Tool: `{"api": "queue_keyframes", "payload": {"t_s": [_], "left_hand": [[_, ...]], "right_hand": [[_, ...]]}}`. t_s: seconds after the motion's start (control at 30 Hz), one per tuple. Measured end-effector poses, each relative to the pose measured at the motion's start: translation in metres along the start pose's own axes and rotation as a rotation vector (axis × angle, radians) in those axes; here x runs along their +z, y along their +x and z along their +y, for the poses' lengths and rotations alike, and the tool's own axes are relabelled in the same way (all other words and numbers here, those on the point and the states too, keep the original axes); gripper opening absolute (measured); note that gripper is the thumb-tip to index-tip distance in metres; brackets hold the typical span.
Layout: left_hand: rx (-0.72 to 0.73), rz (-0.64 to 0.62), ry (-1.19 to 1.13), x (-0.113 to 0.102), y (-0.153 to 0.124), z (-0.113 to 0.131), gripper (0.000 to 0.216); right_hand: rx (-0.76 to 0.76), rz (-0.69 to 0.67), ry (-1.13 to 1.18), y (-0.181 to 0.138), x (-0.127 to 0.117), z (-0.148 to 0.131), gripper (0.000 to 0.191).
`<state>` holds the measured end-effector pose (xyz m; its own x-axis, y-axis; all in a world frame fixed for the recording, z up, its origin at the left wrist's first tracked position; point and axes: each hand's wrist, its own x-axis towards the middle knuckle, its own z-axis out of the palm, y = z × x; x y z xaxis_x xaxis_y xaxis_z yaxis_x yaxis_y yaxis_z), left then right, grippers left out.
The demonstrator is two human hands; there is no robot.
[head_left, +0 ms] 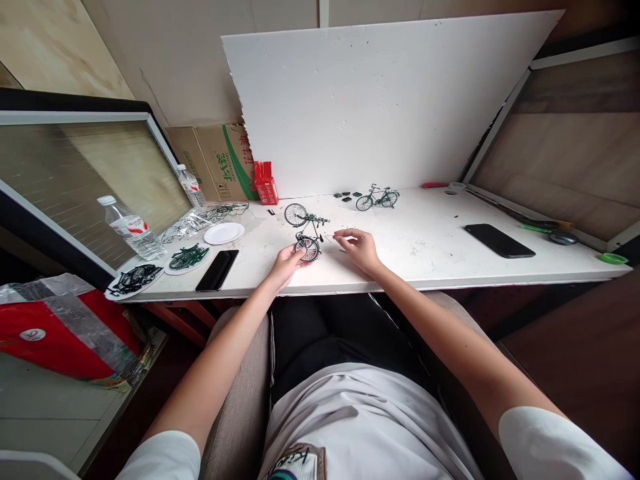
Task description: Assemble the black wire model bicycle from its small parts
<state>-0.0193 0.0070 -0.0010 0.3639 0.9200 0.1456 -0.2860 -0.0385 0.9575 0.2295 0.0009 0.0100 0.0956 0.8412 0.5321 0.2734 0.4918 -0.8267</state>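
Observation:
My left hand [287,267] is closed on a small model bicycle [310,233], gripping it by the wheel nearest me. The bicycle is dark green and black with thin spoked wheels, and stands tilted with its other wheel pointing away. Just right of it, my right hand [357,247] is raised with thumb and fingertips pinched together. A thin sliver seems to stick out from those fingertips toward the bicycle, too small to name. Farther back, a second green model bicycle [377,198] stands upright on the white table [400,267].
Left lie a black phone [217,271], a white plate [224,233], plates of green parts [187,257] and black parts [136,279], and water bottles [133,227]. A red box [266,183] stands behind. Another phone [499,241] and a green cap [613,259] are right.

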Motion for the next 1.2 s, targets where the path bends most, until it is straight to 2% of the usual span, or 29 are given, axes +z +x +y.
{"api": "queue_keyframes", "payload": {"t_s": [0.13, 0.2, 0.63, 1.0, 1.2], "left_hand": [[0.005, 0.023, -0.014, -0.001, 0.001, -0.002, 0.048], [0.015, 0.035, -0.015, -0.001, 0.002, -0.003, 0.047], [0.052, -0.012, 0.06, 0.002, 0.0, -0.003, 0.05], [0.057, -0.006, 0.077, 0.002, -0.002, -0.003, 0.05], [0.052, 0.015, 0.084, 0.002, -0.002, -0.002, 0.057]], "right_hand": [[-0.124, -0.046, -0.057, -0.01, 0.016, -0.012, 0.026], [-0.134, -0.068, -0.055, -0.014, 0.022, -0.015, 0.026], [0.001, -0.187, 0.027, -0.017, 0.026, -0.008, 0.032], [0.041, -0.153, 0.039, -0.017, 0.028, -0.01, 0.036], [0.043, -0.154, 0.068, -0.017, 0.028, -0.01, 0.035]]}}
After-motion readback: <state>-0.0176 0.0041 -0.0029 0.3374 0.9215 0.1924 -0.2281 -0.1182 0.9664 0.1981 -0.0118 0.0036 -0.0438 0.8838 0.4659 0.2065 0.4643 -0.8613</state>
